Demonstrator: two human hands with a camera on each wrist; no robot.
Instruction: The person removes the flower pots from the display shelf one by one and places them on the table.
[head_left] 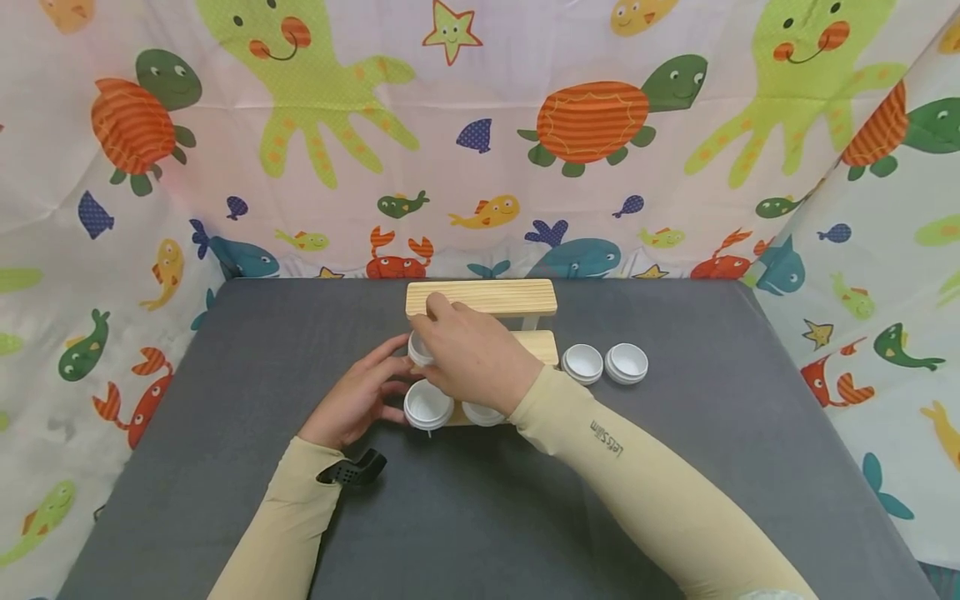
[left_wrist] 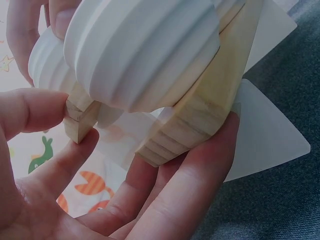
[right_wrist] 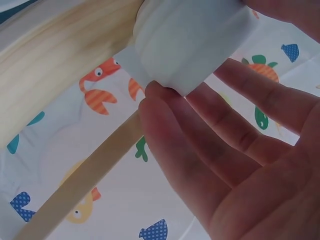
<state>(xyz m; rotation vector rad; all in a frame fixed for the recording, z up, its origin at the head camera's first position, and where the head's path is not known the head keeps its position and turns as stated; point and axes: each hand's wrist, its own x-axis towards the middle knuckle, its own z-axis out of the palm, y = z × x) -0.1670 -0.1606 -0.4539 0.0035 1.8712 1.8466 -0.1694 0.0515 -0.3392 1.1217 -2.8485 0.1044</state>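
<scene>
we see a grey table [head_left: 480, 517] bearing a tiered wooden stand [head_left: 480, 297]. our left hand [head_left: 356, 400] grips the stand's left end; our right hand [head_left: 483, 354] holds a white cup [right_wrist: 190, 45] by the middle tier. two lower cups [head_left: 428, 404] sit on the bottom tier, two loose cups [head_left: 627, 362] just right of the stand.

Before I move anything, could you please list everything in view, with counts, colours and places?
Tabletop: one, dark grey, below everything
Tiered stand: one, pale wood with translucent supports, towards the tabletop's far edge
White cups: five visible, white; two on the front tier, one at the middle tier's left end, two right of the stand
Printed fabric: panel count unclear, pale with multicoloured sea animals, behind and both sides
Wrist strap: one, black, left wrist
Sleeves: two, beige, forearms
Left hand: one, bare, gripping the stand's left end
Right hand: one, bare, holding the middle-tier cup
</scene>
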